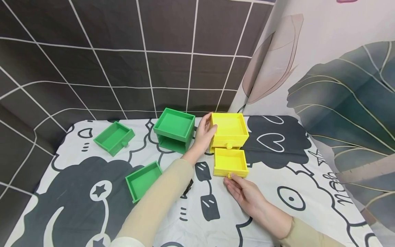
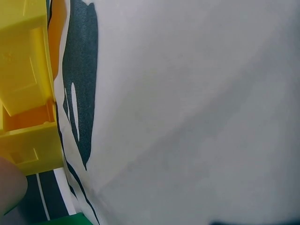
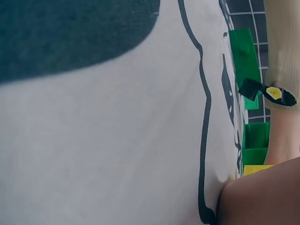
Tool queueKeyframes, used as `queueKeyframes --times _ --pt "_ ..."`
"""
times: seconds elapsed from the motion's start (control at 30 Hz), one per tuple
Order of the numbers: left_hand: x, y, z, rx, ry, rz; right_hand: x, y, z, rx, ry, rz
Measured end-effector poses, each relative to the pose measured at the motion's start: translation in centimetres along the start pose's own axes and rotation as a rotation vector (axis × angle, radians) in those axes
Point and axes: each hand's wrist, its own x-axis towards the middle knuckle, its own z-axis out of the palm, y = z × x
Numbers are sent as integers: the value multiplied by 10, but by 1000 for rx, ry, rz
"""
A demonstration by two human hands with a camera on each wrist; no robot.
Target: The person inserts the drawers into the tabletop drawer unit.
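In the head view, a small yellow cabinet (image 1: 229,125) stands with an upper drawer in it. My left hand (image 1: 203,135) grips its left side, thumb against the top edge near the front. A lower yellow drawer (image 1: 229,159) sits in front of the cabinet, mostly or fully out; whether its back end is still inside cannot be told. By its front knob, my right hand (image 1: 245,195) pinches this drawer. The left wrist view shows the yellow cabinet (image 2: 30,154) at its left edge. Only a sliver of yellow appears past the hand in the right wrist view.
Left of the yellow cabinet stands a green cabinet (image 1: 174,127) with an open slot below its top tray. Two loose green drawers lie further left, one green drawer (image 1: 114,137) at the back and another green drawer (image 1: 143,180) nearer, beside my left forearm. A dark tiled-pattern cloth (image 1: 123,68) hangs behind.
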Motion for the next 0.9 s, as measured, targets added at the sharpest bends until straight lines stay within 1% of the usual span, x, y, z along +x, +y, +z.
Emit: queueKeyframes --times 0.13,0.37,0.6,0.9 --pt "0 0 0 -4 -1 -8 2 -2 3 4 10 6" --pt "-1 1 -1 15 -9 -13 3 -3 6 6 8 4" --pt "0 0 0 8 -12 -4 6 -6 8 -4 -3 -2" --pt "0 0 0 -5 -3 0 11 -10 5 17 -15 0"
